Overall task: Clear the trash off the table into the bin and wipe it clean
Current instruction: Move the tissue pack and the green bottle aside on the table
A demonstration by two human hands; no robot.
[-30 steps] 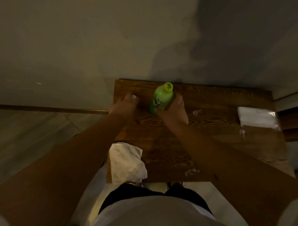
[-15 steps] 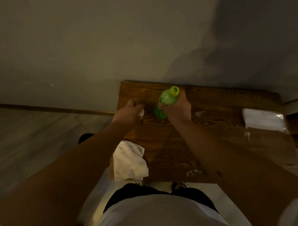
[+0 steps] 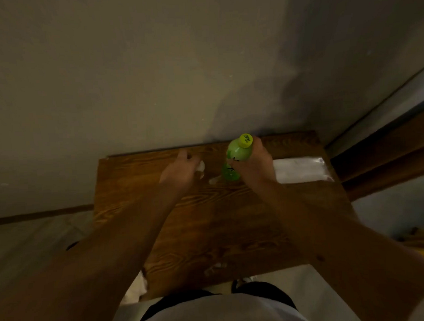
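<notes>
— So where is the green plastic bottle with the yellow cap (image 3: pixel 237 157) sitting?
— Upright in the right hand (image 3: pixel 253 166), its grip wrapping it above the wooden surface (image 3: pixel 135 187).
— And the left hand (image 3: pixel 181 172)?
— Pinching a small white scrap (image 3: pixel 201 166), just beside the bottle.

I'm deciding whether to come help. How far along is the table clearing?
Early. Nothing looks cleared yet. In hand: right hand grips the green bottle; left hand holds a white scrap. Left: plastic packet, scraps on the table, wiping.
</notes>
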